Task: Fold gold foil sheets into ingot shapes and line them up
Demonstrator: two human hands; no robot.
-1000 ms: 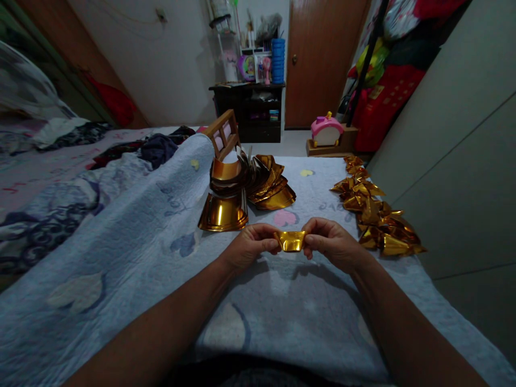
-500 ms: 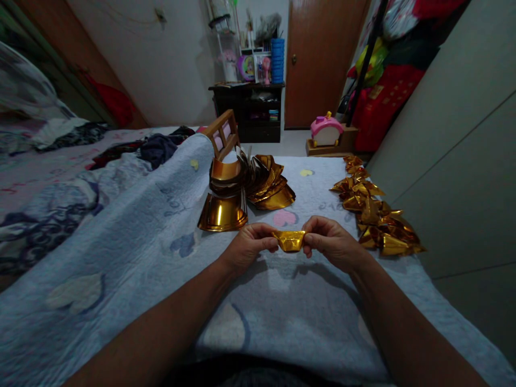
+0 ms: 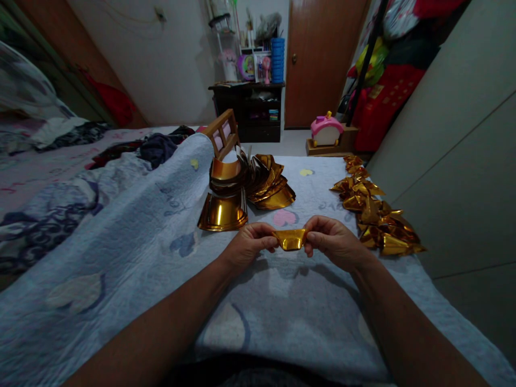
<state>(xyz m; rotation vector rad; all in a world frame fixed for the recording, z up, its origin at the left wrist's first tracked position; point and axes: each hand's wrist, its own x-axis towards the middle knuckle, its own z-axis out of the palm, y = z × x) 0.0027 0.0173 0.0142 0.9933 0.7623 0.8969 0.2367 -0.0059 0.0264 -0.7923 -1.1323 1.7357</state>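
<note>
- Head view: left hand (image 3: pixel 246 244) closed on the left end of a small folded gold paper piece (image 3: pixel 290 239), pinched between thumb and fingers.
- Right hand (image 3: pixel 334 242) closed on the right end of the same piece, likewise pinched.
- Held level between both hands, just above the pale blue quilt (image 3: pixel 133 252), in front of the body and near the middle of the picture.
- Beyond the hands, on the quilt: a curved stack of gold sheets (image 3: pixel 223 213), with a fanned heap of more gold sheets (image 3: pixel 268 185) just behind it.
- Behind that heap, leaning tilted: a small wooden frame (image 3: pixel 222 133).
- To the right, along the quilt's edge: a row of folded gold pieces (image 3: pixel 374 209), well apart from the right hand.
</note>
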